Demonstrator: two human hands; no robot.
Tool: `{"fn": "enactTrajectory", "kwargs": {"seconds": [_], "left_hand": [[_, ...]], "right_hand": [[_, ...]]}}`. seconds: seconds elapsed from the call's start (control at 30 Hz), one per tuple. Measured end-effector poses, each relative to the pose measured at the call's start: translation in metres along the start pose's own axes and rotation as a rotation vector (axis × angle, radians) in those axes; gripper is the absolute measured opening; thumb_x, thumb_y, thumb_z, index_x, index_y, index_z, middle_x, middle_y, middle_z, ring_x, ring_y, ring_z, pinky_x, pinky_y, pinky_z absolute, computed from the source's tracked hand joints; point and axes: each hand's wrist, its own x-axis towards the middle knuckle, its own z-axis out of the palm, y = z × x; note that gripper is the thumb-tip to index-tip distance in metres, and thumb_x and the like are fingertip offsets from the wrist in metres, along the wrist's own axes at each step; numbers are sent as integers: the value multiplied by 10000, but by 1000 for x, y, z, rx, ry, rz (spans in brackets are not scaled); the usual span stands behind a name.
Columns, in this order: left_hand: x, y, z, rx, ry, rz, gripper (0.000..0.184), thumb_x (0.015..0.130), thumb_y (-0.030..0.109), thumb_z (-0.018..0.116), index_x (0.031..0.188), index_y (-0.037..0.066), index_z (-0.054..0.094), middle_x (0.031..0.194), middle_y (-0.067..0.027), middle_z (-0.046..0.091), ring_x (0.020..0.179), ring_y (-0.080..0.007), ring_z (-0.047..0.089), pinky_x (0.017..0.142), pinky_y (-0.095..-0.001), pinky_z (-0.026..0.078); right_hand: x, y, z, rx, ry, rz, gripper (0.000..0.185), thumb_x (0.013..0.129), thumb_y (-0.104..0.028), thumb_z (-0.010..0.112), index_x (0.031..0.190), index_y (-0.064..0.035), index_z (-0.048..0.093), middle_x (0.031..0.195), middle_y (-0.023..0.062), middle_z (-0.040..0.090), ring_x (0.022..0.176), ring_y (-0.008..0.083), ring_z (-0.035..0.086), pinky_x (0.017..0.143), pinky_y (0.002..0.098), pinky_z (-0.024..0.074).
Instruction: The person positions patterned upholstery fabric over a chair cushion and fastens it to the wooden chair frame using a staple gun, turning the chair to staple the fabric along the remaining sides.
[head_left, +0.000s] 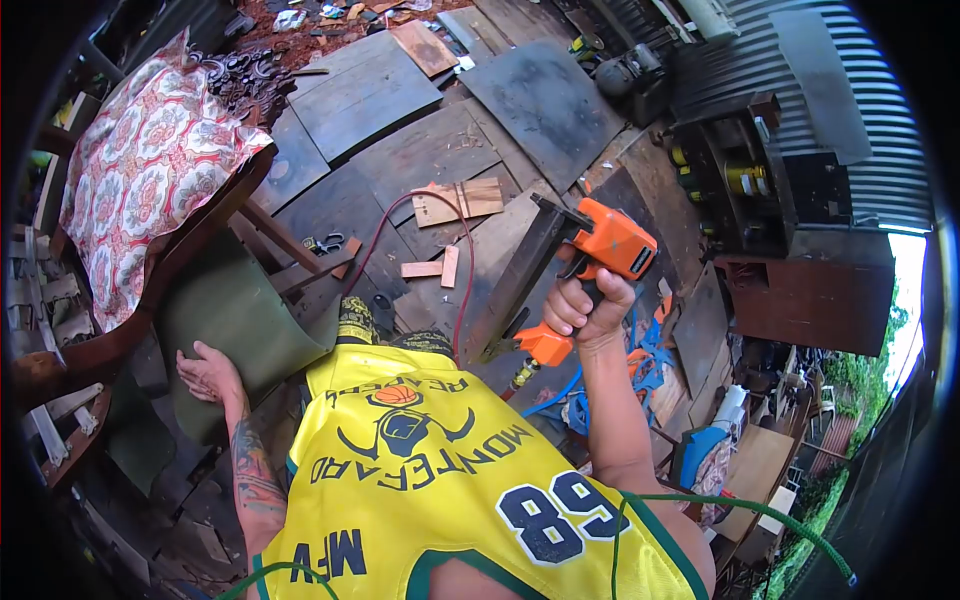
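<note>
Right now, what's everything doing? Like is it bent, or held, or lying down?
Right hand: closed around the tool's handle
Orange power tool: held up; on or off, can't tell
Left hand: open, resting against the green sheet
Green sheet: bent in a curve
Flowered fabric: spread over a wooden frame
Small wood pieces: lying loose

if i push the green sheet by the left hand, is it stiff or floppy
The green sheet probably flexes, since it bows in a smooth curve. It may keep some springiness, as that bend looks broad, not creased. Its dull surface suggests little slipperiness.
</note>
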Motion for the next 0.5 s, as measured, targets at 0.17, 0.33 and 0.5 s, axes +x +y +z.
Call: {"fn": "enactTrajectory", "kwargs": {"seconds": [0.17,0.33,0.5], "left_hand": [[-1,-4,1,-5,5,19,599,1057,470,555,1514,83,529,1548,-134,560,1469,-334,486,1198,-515,344],[-6,3,5,45,81,16,557,1055,464,556,1491,117,553,1537,-115,569,1450,-321,508,1185,-512,359],[-13,13,5,89,129,-16,535,1043,454,575,1479,145,558,1521,-96,579,1437,-314,521,1177,-515,370]], "right_hand": [[-13,3,5,-115,46,-20,643,978,-342,666,1503,13,559,598,-19,434,470,137,464,506,370,459],[-11,7,16,-144,55,-33,652,976,-316,654,1509,41,538,613,-8,443,485,148,468,520,377,461],[7,0,25,-208,60,-26,676,970,-305,655,1520,62,515,630,7,458,500,159,473,532,382,465]]}}
